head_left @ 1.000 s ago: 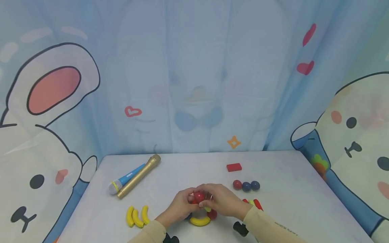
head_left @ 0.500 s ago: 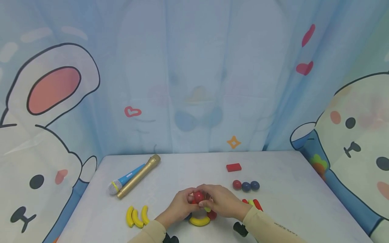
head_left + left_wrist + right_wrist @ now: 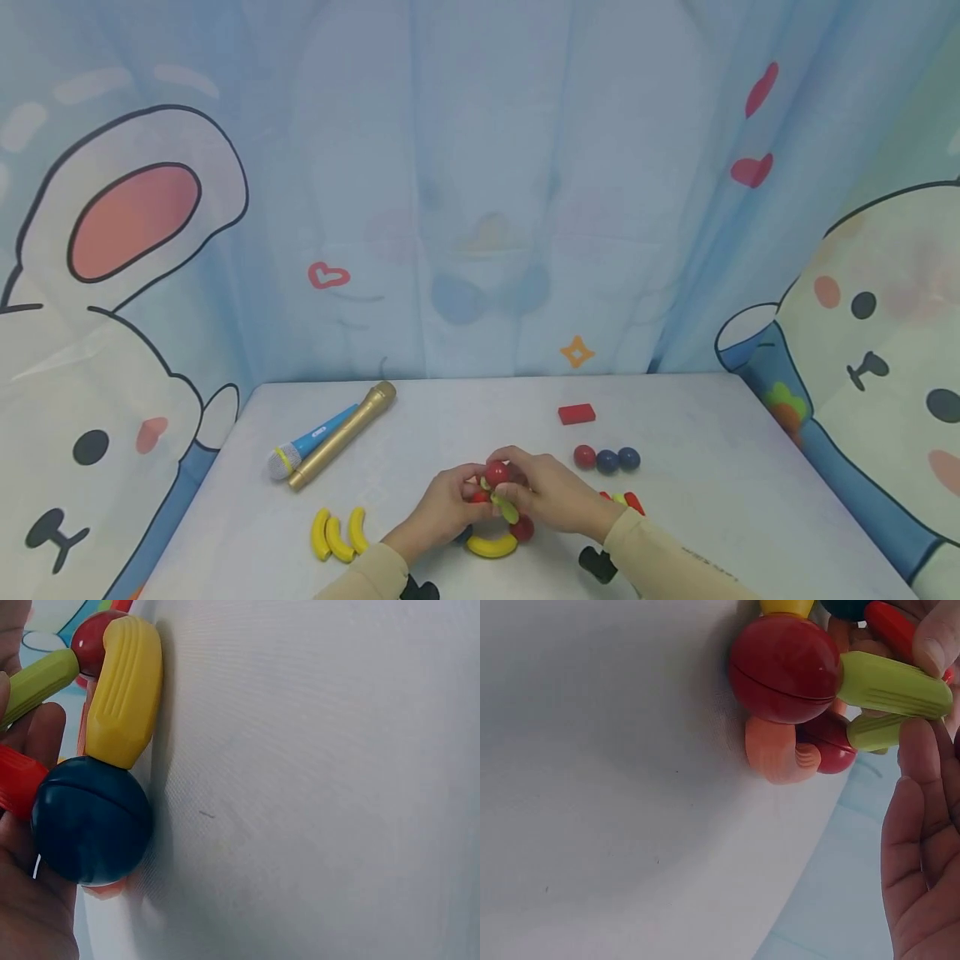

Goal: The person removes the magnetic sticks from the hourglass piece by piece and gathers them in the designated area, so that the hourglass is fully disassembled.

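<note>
Now the right hand [image 3: 555, 496] holds a red ball [image 3: 497, 473], while the left hand [image 3: 442, 507] seemingly grips a red rod [image 3: 16, 781].

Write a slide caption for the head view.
Left hand and right hand at a ball-and-rod toy, a red ball between them, gold microphone and blue microphone on the table.

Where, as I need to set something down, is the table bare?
Two patches of table are bare: a wide one between the blue balls and the right edge, and another between the gold microphone and the red block. It is crowded around the left hand and right hand, with the toy between them.
</note>
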{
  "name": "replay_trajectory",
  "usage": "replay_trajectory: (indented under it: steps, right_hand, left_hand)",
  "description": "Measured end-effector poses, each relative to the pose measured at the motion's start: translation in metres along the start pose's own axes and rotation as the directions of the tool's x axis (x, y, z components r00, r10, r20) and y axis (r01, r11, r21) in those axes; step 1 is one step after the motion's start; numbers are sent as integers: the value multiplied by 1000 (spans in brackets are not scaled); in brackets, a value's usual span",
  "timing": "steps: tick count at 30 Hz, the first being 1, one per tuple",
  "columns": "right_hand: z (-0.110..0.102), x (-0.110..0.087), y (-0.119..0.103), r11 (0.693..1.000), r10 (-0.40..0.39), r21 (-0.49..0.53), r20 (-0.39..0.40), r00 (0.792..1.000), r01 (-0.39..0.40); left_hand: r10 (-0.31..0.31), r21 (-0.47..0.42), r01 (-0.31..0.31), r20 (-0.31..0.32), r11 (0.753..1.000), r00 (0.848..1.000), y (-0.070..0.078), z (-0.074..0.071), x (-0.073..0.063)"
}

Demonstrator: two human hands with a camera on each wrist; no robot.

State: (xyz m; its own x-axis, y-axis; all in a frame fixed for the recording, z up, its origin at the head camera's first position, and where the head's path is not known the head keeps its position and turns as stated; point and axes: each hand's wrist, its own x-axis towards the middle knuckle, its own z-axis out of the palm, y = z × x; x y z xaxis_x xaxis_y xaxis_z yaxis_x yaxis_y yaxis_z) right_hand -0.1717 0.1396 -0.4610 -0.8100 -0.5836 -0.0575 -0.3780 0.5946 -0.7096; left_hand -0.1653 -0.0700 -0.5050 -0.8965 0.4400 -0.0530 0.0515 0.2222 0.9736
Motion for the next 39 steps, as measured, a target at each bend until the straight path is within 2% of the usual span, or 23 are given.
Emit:
replay_trajectory:
  steps: [5,8,12,18,22,25,30,33,39]
  right_hand:
    - [-3,-2,2,997,29,74,-4,1000,-29]
    - [-6,-6,6,991,69,115,-68,995,-61]
    - [-19,-17,18,986,102,149,-172,980,-77]
    - [-58,-51,59,973,183,189,-298,937,-130]
    - [-85,-77,101,962,266,148,-360,894,-227]
    - [-95,-90,130,947,318,82,-376,871,-310]
    - [-96,-94,164,916,386,32,-348,854,-401]
    - [-92,-92,170,905,398,-3,-347,849,-426]
    - [-88,-89,171,906,386,-29,-355,852,-422]
  left_hand:
    - [-21,8,21,-3,1000,1000,0,-1,2]
    - [-32,40,32,-11,999,999,-1,-2,2]
    - [-37,95,40,-28,995,999,0,-2,2]
    - [-50,112,54,-43,992,998,1,0,1]
    - [-47,129,53,-51,990,998,1,-1,1]
    - [-49,143,57,-58,988,997,1,-3,0]
    - [-60,136,67,-53,988,997,0,-3,0]
    - [-58,119,63,-40,991,997,0,-2,0]
    - [-56,118,60,-42,991,998,1,0,0]
